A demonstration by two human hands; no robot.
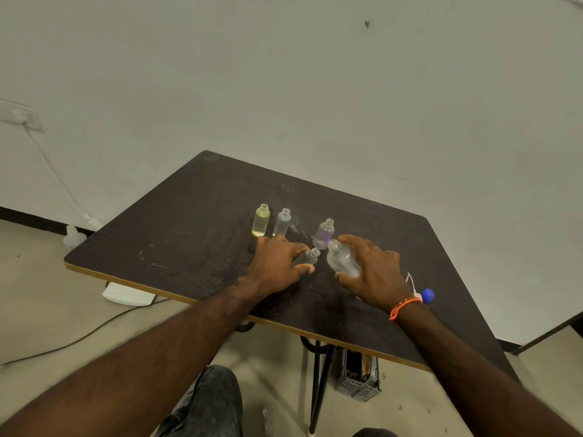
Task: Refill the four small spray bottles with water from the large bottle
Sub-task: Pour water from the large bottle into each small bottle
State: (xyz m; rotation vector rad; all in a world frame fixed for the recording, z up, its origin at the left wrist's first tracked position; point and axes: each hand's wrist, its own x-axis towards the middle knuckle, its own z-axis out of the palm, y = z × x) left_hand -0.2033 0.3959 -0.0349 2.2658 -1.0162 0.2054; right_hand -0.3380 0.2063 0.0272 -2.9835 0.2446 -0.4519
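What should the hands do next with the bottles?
Probably tip the large clear plastic bottle, gripped in the right hand, so its open mouth meets the neck of the small clear uncapped bottle that the left hand steadies. The two mouths already sit close together.

A dark table [189, 234] bears four small uncapped bottles [261, 219] and a blue cap [427, 295].
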